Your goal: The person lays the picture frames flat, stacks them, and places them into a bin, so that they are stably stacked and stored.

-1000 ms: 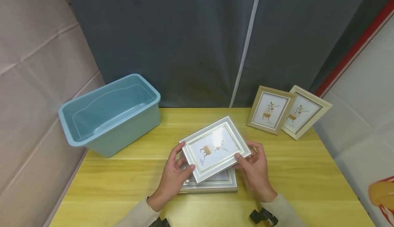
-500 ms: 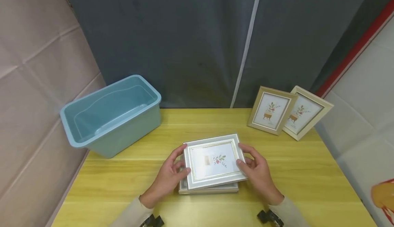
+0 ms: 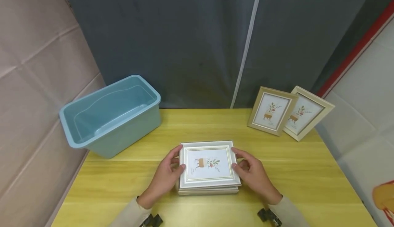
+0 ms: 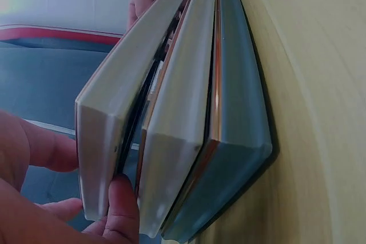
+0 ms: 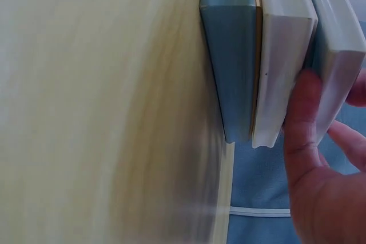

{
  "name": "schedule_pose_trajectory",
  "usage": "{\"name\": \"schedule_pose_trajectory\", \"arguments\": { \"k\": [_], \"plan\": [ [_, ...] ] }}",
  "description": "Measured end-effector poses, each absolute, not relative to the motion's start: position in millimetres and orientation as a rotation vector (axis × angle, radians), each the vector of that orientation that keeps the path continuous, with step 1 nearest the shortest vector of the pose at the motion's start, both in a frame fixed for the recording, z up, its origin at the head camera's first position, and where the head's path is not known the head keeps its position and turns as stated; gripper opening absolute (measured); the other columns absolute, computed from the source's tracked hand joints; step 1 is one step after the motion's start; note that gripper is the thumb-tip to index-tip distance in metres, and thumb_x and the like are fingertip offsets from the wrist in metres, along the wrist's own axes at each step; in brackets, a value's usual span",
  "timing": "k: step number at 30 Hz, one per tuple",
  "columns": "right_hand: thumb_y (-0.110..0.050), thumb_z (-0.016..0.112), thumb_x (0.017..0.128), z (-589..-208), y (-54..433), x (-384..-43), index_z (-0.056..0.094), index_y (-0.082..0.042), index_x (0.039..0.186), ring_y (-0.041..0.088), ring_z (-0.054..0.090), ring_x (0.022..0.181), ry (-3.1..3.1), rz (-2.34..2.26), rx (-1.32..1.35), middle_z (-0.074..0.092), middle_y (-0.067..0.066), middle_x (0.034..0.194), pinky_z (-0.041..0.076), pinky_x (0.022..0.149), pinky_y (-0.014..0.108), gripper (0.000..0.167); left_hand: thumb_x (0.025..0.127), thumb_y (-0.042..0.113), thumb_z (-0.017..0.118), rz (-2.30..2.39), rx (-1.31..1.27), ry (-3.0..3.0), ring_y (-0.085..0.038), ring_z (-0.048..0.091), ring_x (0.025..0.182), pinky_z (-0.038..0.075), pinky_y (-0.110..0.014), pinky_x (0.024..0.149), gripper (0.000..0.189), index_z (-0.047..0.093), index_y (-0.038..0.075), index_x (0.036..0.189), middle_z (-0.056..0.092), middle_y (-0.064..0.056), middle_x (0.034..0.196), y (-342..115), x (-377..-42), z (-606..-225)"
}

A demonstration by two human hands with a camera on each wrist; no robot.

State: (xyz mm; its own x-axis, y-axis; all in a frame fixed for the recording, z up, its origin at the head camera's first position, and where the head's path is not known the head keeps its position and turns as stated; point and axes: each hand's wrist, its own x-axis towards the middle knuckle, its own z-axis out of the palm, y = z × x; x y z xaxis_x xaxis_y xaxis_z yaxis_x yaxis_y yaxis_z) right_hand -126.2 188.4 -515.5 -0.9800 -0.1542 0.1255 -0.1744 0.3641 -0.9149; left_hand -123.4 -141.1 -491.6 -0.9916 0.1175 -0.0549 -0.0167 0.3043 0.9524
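Both hands hold a silver-white picture frame (image 3: 209, 165) that lies face up and sideways, with a printed plant pot on its sheet. My left hand (image 3: 164, 175) grips its left edge, and my right hand (image 3: 255, 177) grips its right edge. Under it are two more frames, a white middle frame (image 4: 177, 107) and a bottom frame (image 4: 246, 78) on the table. In the left wrist view, one finger (image 4: 123, 210) reaches into the gap between the top and middle frames. A right-hand finger (image 5: 303, 107) sits in the same gap on the other side.
A blue plastic bin (image 3: 135, 127) stands at the back left of the wooden table (image 3: 129, 179). At the back right, a tan picture frame (image 3: 255, 117) and a cream picture frame (image 3: 317, 117) stand upright and overlap. A dark curtain (image 3: 172, 42) hangs behind.
The held frame has come down from a tilted position onto the stack and turned square with the frames below. Both hands moved with it, keeping their grip.
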Motion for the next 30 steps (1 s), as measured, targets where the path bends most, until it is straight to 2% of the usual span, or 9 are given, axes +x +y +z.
{"name": "schedule_pose_trajectory", "arguments": {
  "k": [6,12,17,25,30],
  "plan": [
    [-0.009,0.077,0.096,-510,186,-126,0.063,-0.013,0.146,0.012,0.067,0.082,-2.61,1.679,0.356,0.068,0.017,0.122,0.057,0.063,0.025,0.052,0.098,0.009,0.073,1.731,0.068,2.491,-0.025,0.058,0.116,0.055,-0.029,0.089,0.072,0.041,0.018,0.162,0.062,-0.014,0.145,-144,-125,-494],
    [-0.006,0.078,0.094,-508,185,-126,0.064,-0.008,0.145,0.011,0.066,0.082,-2.624,1.567,0.395,0.069,0.014,0.118,0.058,0.064,0.024,0.052,0.098,0.01,0.073,1.699,0.059,2.51,-0.021,0.059,0.113,0.056,-0.025,0.089,0.074,0.04,0.017,0.164,0.062,-0.007,0.144,-143,-126,-496],
    [-0.007,0.079,0.094,-507,185,-126,0.064,-0.009,0.145,0.012,0.067,0.082,-2.652,1.565,0.369,0.07,0.015,0.12,0.059,0.065,0.025,0.053,0.097,0.012,0.075,1.675,0.064,2.534,-0.019,0.061,0.111,0.057,-0.024,0.087,0.075,0.041,0.019,0.164,0.062,-0.004,0.146,-145,-128,-499],
    [-0.016,0.084,0.092,-506,185,-127,0.069,-0.012,0.141,0.01,0.067,0.083,-2.711,1.542,0.338,0.072,0.007,0.115,0.061,0.07,0.025,0.051,0.094,0.01,0.078,1.681,0.082,2.526,-0.021,0.059,0.109,0.057,-0.023,0.082,0.075,0.045,0.018,0.162,0.058,-0.006,0.148,-149,-130,-505],
    [-0.02,0.084,0.092,-508,187,-128,0.069,-0.013,0.141,0.01,0.067,0.083,-2.718,1.553,0.337,0.071,0.008,0.119,0.06,0.069,0.024,0.052,0.093,0.01,0.08,1.693,0.078,2.525,-0.022,0.06,0.11,0.058,-0.023,0.08,0.076,0.046,0.017,0.161,0.06,-0.006,0.145,-149,-130,-505]
  ]
}}
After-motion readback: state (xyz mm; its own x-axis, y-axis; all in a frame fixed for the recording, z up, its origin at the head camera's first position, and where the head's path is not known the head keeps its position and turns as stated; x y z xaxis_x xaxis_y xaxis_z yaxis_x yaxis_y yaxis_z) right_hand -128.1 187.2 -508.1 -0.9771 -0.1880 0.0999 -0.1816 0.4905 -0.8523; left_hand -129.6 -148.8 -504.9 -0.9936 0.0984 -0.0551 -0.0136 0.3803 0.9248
